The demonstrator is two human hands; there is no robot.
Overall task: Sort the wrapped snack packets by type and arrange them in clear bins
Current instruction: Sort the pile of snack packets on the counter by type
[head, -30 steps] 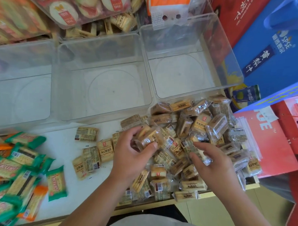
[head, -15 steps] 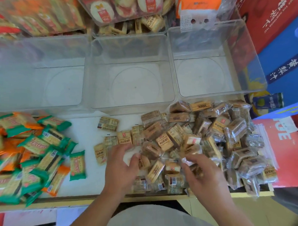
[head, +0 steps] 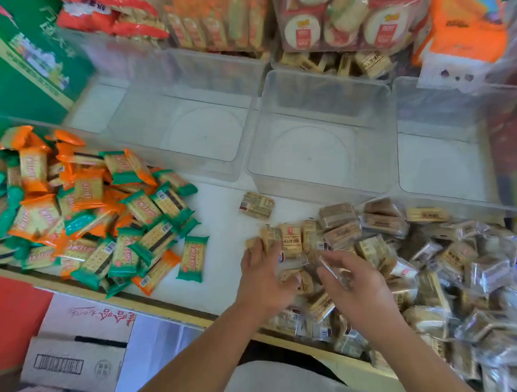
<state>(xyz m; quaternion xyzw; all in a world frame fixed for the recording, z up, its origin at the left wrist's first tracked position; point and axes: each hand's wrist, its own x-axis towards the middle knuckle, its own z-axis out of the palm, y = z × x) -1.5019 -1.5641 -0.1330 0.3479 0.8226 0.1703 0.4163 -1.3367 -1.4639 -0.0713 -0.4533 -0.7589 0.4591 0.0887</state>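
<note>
Gathering step, lower centre: brown packets [head: 340,235] are touched by the left hand [head: 265,281], fingers straight; whether the right hand [head: 359,286] grips cannot be told. Next, a lift into a clear bin [head: 324,175] seems called for.

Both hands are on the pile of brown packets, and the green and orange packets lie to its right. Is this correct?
No: in the head view the green and orange packets lie to its left. The left hand and right hand are indeed on the pile of brown packets.
</note>
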